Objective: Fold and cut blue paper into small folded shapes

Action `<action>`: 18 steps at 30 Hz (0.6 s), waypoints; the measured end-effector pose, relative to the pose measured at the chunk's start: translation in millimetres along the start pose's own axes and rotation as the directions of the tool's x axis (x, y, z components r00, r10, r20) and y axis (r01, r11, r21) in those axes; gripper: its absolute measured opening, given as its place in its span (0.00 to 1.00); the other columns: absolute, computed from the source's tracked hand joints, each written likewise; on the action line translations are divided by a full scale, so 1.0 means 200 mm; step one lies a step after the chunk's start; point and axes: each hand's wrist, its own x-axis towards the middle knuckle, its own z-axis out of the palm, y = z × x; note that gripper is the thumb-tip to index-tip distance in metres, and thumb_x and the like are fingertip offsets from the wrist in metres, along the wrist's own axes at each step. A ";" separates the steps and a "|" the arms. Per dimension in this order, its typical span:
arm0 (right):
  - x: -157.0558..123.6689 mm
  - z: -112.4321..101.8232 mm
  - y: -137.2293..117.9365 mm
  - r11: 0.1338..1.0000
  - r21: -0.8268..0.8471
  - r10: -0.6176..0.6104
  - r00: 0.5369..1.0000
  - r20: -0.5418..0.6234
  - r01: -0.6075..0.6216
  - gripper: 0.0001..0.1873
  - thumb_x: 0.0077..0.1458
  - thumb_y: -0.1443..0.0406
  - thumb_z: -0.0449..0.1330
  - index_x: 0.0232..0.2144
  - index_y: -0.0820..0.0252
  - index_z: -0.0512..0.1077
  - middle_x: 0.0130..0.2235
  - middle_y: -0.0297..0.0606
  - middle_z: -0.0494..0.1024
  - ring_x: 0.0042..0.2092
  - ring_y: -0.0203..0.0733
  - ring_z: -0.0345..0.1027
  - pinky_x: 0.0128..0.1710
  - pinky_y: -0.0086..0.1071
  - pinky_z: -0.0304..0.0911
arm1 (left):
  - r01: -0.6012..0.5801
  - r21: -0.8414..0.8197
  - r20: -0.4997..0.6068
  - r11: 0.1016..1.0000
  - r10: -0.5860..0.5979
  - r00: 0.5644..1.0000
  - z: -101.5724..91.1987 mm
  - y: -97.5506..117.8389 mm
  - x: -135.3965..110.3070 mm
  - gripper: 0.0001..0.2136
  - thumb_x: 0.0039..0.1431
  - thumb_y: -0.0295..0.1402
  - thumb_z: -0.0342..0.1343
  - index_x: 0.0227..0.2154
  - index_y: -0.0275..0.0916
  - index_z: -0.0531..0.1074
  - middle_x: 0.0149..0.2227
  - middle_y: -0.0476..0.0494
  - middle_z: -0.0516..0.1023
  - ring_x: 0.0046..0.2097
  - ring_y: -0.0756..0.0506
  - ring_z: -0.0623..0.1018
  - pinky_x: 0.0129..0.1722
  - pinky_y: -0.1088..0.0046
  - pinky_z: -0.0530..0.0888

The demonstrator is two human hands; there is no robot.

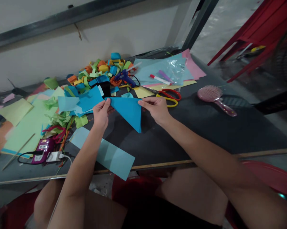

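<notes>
A blue sheet of paper [130, 109], folded into a triangle, is held above the dark table by both hands. My left hand [101, 114] pinches its left corner between thumb and fingers. At the upper right corner, my right hand [156, 108] is closed on the paper in the same way. The triangle's lowest point hangs down on the right side. Beneath my left forearm lies a light blue paper strip [117, 158], which sticks out over the table's front edge. Scissors [168, 95] with red and yellow handles rest just behind my right hand.
Behind my hands lie a heap of folded coloured paper pieces [102, 68] and a blue glue gun [125, 78]. Paper sheets [145, 68] with markers [160, 79] are at the back. A pink hairbrush [216, 98] lies right; a purple power strip [43, 149] lies left.
</notes>
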 end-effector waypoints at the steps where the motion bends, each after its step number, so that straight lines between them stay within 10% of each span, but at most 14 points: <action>1: 0.00 0.00 0.00 1.000 0.004 0.005 1.000 0.000 -0.005 0.10 0.37 0.58 0.73 0.24 0.56 0.81 0.23 0.33 0.79 0.24 0.37 0.70 0.24 0.33 0.70 | 0.015 -0.012 0.000 1.000 -0.015 1.000 0.00 0.01 0.00 0.17 0.44 0.47 0.68 0.20 0.38 0.72 0.22 0.49 0.76 0.24 0.50 0.77 0.24 0.75 0.73; 18: -0.05 0.03 -0.02 1.000 0.019 -0.016 0.998 0.062 0.015 0.09 0.40 0.58 0.72 0.25 0.55 0.81 0.22 0.33 0.78 0.23 0.34 0.68 0.23 0.32 0.66 | 0.030 -0.294 -0.161 0.955 -0.081 0.984 0.02 0.05 -0.01 0.10 0.47 0.33 0.70 0.23 0.39 0.73 0.17 0.57 0.66 0.20 0.56 0.69 0.23 0.80 0.69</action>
